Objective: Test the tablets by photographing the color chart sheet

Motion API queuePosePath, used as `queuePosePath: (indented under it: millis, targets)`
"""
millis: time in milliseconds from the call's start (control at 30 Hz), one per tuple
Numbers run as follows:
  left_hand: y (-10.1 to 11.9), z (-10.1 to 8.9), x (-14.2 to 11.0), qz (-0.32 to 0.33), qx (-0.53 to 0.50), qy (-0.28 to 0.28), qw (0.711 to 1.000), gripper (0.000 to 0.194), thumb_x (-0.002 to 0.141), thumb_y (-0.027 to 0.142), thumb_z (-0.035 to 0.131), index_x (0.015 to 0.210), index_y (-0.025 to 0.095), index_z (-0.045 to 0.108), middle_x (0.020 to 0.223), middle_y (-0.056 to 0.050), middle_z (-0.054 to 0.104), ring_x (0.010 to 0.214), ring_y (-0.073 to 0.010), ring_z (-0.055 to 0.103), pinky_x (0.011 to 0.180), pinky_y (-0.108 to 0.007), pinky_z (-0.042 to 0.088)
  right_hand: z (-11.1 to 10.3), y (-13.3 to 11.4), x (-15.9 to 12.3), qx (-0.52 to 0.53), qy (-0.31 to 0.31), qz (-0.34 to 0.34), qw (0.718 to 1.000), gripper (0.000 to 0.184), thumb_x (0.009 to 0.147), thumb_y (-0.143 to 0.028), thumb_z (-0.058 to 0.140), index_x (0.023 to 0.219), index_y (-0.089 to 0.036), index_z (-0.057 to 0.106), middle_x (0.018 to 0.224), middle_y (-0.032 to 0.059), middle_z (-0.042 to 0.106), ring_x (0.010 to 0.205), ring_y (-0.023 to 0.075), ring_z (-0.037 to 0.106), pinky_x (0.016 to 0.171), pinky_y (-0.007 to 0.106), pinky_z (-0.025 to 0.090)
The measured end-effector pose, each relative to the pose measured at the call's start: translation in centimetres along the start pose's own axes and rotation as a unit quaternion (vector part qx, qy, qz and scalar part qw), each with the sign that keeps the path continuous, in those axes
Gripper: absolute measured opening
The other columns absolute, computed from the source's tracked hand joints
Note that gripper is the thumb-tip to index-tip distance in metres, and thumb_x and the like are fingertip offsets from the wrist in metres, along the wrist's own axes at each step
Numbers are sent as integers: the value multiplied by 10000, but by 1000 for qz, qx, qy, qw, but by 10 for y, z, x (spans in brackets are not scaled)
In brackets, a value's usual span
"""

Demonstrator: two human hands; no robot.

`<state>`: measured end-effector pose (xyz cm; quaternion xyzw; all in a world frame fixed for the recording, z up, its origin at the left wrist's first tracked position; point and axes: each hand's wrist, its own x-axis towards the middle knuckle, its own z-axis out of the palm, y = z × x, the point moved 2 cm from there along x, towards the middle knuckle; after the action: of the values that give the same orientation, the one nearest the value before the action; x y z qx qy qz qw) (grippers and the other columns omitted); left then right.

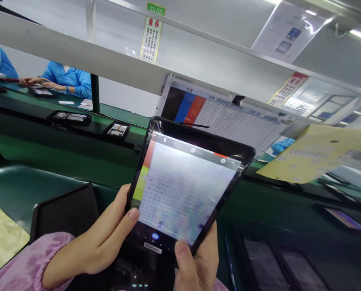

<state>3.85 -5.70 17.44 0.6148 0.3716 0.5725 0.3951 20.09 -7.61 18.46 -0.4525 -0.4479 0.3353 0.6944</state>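
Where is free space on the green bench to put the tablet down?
Both hands, left and right, hold the tablet. The green mat left of the black tray is bare, up to the yellow sheet. The right side is crowded with dark screens. The belt behind carries devices.

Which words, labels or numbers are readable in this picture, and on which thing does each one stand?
"素养": red heading on the hanging yellow sign.
"色板": small heading on the colour chart; its table rows are too small to read.
Tablet, held by the left hand and right hand: screen text blurred.
Green tag, red-topped sign, yellow sheet: unreadable.
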Motion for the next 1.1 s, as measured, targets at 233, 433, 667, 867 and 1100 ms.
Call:
queuePosePath:
  millis: [233, 433, 667, 867, 1100]
  targets:
    - [2, -1, 2, -26, -13, -13, 999, 455, 1075, 382, 447, 1523, 306, 470, 1442, 6, 631, 1443, -238, 500, 1112, -308, 543, -4, 0, 1, -11, -10, -8, 1000, 702, 850, -557, 739, 1465, -306, 516, 1369, 63, 674, 1201, 337, 667, 882, 439, 622]
    - [5, -1, 3, -33, -8, -21, 999, 491, 1085, 440, 425, 1552, 287, 435, 1430, -18, 638, 1478, -244, 453, 1134, -344, 533, 0, 0, 0, 1, 4, 6, 1000, 766, 846, -603, 725, 1500, -295, 472, 1367, 78, 675, 1256, 355, 633, 983, 491, 585]
    - [10, 6, 0, -73, -18, 9, 997, 493, 1075, 520, 428, 1515, 303, 472, 1450, 12, 619, 1487, -227, 434, 1127, -312, 523, -1, -1, 1, -9, -15, 5, 1000, 685, 854, -565, 724, 1462, -345, 499, 1228, 43, 743, 1202, 332, 667, 1002, 496, 566]
    - [11, 5, 2, -57, -25, 20, 998, 508, 1066, 532, 440, 1505, 282, 500, 1402, -13, 654, 1477, -253, 444, 1113, -346, 541, 0, 0, 0, -4, -3, 8, 1000, 725, 865, -591, 706, 1492, -323, 459, 1288, 57, 718, 1211, 324, 661, 1041, 487, 544]
    - [5, 6, 1, -27, -11, 14, 999, 482, 1091, 452, 418, 1533, 264, 459, 1442, -12, 629, 1474, -223, 454, 1089, -280, 540, -12, 6, 3, -39, -52, 7, 998, 803, 886, -589, 719, 1555, -301, 383, 1339, 89, 691, 1231, 348, 654, 1003, 500, 578]
